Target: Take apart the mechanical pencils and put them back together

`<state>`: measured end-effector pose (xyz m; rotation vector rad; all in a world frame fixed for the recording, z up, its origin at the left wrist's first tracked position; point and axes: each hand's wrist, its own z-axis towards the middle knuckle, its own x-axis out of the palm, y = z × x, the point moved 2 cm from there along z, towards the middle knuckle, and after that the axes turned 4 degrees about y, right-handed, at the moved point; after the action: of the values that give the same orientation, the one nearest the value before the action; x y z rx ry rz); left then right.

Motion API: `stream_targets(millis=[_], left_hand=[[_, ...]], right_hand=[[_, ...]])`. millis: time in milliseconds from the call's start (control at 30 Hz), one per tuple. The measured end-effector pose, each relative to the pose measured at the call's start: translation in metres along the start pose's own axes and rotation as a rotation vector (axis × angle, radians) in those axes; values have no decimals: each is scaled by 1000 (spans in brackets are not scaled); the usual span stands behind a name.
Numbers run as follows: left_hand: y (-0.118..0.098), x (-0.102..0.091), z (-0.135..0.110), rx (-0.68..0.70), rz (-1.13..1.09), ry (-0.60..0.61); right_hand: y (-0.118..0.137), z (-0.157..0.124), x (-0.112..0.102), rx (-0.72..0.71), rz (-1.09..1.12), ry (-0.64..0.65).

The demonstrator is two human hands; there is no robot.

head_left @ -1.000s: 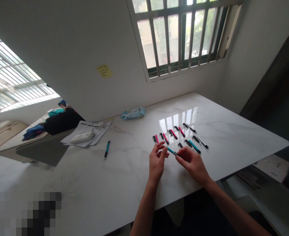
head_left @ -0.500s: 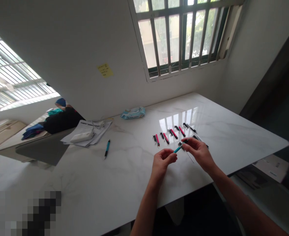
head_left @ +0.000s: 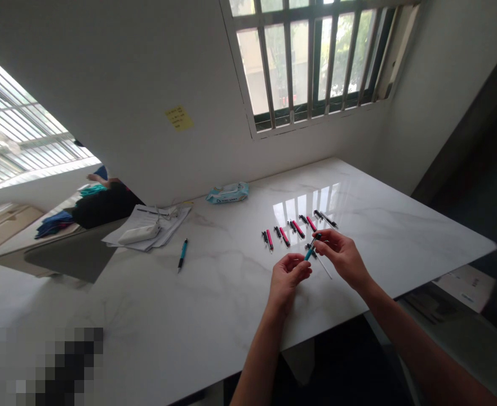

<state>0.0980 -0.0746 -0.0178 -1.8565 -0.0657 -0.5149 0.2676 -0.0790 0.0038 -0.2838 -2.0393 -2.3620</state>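
Observation:
My left hand (head_left: 288, 277) is closed, pinching the lower part of a teal pen barrel (head_left: 309, 254) that tilts up to the right. Fingertips of my closed right hand (head_left: 342, 254) grip the dark upper end of the pen (head_left: 317, 237). Whether this dark piece is joined to the barrel is too small to tell. Beneath the hands lie a thin white refill (head_left: 324, 267) and small black pen parts (head_left: 310, 248). Just beyond, several pink barrels (head_left: 298, 229) rest in a row beside black pen pieces (head_left: 278, 232).
A whole teal pen (head_left: 183, 255) lies left on the marble-patterned table (head_left: 223, 293). Farther back are papers (head_left: 168, 232) with a white device (head_left: 139, 233) and a wipes pack (head_left: 227, 193). A barred window (head_left: 311, 62) is above. Another person's arm shows at far left.
The teal barrel has turned steeper, its dark end pointing up more. My left hand has shifted slightly right, and my right hand has moved slightly up. The table items lie as before.

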Motion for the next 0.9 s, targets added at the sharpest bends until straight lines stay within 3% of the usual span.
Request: stream_targets(millis=[600, 767, 900], left_hand=[[-1, 0, 0, 28, 61, 49], [-3, 1, 2, 103, 225, 37], [-7, 6, 5, 169, 450, 55]], right_hand=[[14, -2, -6, -78, -61, -53], [5, -15, -27, -178, -412, -164], [-11, -26, -35, -241, -746, -176]])
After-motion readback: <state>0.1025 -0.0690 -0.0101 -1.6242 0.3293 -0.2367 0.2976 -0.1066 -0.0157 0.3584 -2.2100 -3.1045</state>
